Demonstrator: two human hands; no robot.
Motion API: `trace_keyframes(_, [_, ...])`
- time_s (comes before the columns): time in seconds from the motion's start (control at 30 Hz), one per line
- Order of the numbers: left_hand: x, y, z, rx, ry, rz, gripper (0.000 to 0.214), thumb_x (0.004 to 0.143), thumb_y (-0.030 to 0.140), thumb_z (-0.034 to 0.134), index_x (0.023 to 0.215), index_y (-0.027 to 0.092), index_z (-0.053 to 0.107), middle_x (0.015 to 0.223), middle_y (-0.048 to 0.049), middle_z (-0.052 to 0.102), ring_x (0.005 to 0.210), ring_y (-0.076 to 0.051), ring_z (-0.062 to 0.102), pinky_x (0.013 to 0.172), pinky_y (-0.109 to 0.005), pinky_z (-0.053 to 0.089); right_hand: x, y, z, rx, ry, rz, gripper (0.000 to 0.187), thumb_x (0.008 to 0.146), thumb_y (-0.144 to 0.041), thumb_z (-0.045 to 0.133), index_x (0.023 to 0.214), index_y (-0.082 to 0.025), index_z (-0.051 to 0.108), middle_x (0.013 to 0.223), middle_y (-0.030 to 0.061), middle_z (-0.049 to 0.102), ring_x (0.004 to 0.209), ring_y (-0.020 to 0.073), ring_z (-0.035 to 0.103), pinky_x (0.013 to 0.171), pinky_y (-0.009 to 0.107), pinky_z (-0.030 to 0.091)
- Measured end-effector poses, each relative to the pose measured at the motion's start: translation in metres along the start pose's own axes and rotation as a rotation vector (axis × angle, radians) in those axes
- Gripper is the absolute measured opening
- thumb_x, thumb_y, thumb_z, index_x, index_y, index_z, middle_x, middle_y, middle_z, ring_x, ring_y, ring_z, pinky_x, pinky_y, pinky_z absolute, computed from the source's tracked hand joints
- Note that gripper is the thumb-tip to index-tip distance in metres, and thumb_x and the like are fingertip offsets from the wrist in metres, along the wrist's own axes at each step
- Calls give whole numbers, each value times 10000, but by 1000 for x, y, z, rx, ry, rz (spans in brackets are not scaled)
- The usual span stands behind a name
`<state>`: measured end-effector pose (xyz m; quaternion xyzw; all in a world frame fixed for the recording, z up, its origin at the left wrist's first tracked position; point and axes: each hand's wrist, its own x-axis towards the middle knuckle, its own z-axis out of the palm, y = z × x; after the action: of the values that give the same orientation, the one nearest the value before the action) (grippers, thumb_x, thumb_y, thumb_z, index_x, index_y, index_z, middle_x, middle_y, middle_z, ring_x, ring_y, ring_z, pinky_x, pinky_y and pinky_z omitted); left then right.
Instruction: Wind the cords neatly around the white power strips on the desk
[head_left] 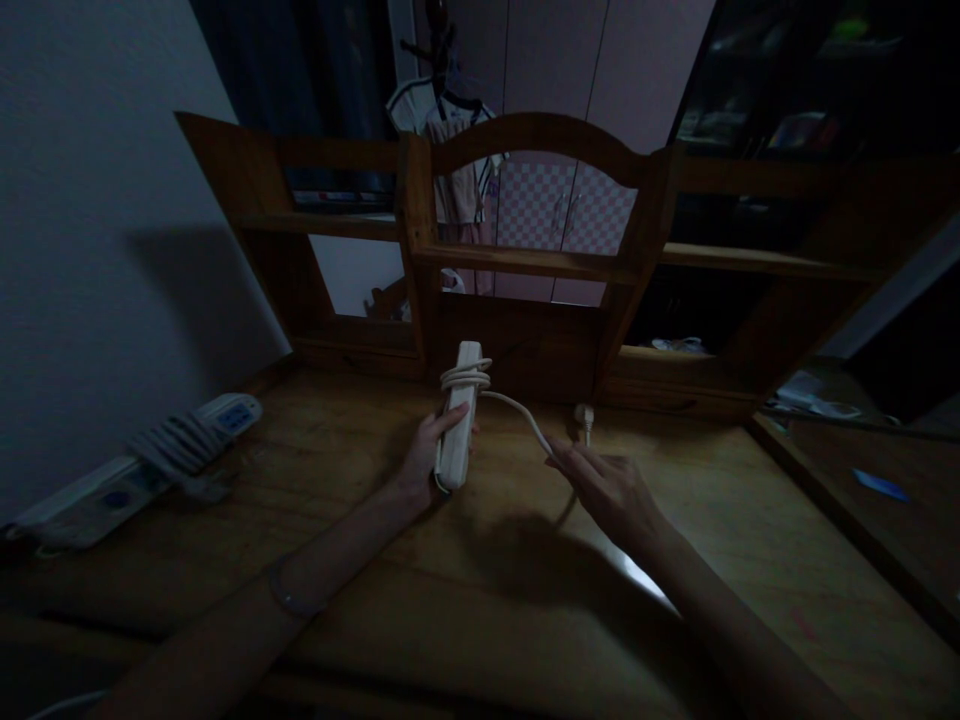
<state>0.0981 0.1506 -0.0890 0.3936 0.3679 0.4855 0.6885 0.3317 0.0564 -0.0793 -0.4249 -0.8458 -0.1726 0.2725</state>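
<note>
My left hand [427, 455] grips the lower part of a white power strip [459, 430], held on edge and tilted away over the desk. Near its far end, several turns of white cord [466, 378] wrap around it. From these turns the cord runs right into my right hand [604, 485], whose fingers pinch it. Beyond my right hand hangs or rests the plug [585, 415] at the cord's end; I cannot tell whether it touches the desk.
Another white power strip [97, 500] with its cord wound round it lies at the left on the wooden desk [360, 580]. A wooden shelf unit [525, 262] spans the back. A blue card [880, 485] lies on the surface at the right.
</note>
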Motion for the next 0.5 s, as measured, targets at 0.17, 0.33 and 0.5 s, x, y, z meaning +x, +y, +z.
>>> trace_keyframes(0.17, [-1,-3,0,57,-67,-26,368,742,379,709,1017,161,598,806,-27,653,575,-88,597,515,-178,487,0,-1,-17,-92,15,-118,413,953,-127,438,1365,-123,401,823,53,646,730,134,620,611,237,455])
trace_keyframes(0.33, [-11,-4,7,192,-188,-49,381,767,382,676,1076,172,602,862,-47,673,645,-123,631,571,-207,509,2,-13,-27,-163,57,-191,387,942,-124,454,1328,-153,434,718,1,628,614,102,570,547,232,412])
trace_keyframes(0.5, [-22,-4,19,430,-438,171,551,769,322,667,1293,231,525,1295,-77,576,1181,-262,543,966,-379,461,4,-20,-29,-220,88,-226,354,913,-134,521,1265,-163,484,644,-38,582,526,81,492,492,237,356])
